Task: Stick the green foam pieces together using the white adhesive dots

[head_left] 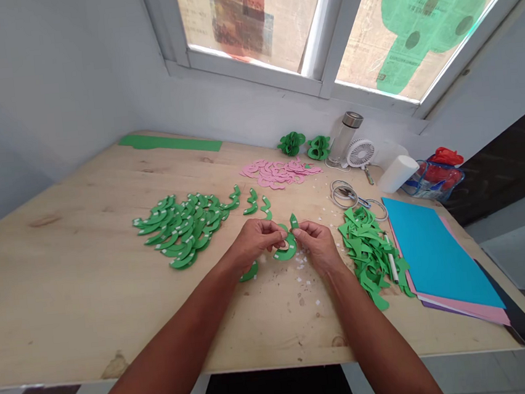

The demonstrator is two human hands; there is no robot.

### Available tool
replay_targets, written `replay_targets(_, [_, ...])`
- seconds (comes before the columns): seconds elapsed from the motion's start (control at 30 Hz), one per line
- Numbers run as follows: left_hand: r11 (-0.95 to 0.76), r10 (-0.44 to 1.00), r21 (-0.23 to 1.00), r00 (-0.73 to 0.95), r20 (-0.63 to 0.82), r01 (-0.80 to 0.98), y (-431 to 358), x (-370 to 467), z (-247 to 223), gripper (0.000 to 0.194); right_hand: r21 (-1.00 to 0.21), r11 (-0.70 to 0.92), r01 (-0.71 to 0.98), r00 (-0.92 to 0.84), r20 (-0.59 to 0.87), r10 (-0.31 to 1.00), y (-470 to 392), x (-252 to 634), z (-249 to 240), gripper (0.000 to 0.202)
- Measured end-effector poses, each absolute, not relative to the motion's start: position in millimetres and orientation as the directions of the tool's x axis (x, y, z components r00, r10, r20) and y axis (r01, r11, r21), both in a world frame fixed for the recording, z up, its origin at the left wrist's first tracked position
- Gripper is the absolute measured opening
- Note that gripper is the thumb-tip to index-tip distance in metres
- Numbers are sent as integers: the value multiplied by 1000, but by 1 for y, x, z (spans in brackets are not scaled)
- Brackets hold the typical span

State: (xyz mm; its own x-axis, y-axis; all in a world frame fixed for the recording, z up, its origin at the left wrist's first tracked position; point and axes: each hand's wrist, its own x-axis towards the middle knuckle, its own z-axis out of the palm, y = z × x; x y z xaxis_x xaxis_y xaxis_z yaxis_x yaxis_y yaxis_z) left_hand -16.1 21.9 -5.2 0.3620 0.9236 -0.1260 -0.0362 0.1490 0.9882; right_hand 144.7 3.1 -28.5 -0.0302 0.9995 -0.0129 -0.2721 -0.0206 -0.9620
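Observation:
At the middle of the table, my right hand (317, 246) pinches a small green foam cutout (294, 220) that stands up from the fingertips. My left hand (260, 242) is closed in a pinch right beside it, over a curved green foam piece (286, 251) with small whitish squares on it. Whatever the left fingertips hold is too small to make out. Another curved green piece (250, 272) lies partly under my left wrist. To the left spreads a heap of similar green curved pieces (186, 226), many bearing whitish squares. Several more lie in a row above my left hand.
Pink cutouts (281, 171) lie behind my hands. On the right are green scraps (369, 248), tape rolls (343, 194) and blue sheets (439, 248). A bottle (343, 139), a small fan (360, 153) and green paper balls (291, 143) stand by the wall.

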Motion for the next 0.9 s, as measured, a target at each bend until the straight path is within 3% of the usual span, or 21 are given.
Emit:
replay_targets(0.43, [134, 923, 991, 367, -117, -22, 21, -15, -6, 16, -975, -25, -219, 16, -30, 999, 3, 144, -27, 16])
replay_targets(0.9, [153, 911, 987, 394, -120, -52, 21, -15, -6, 17, -956, -75, -285, 25, -85, 996, 1, 142, -23, 17])
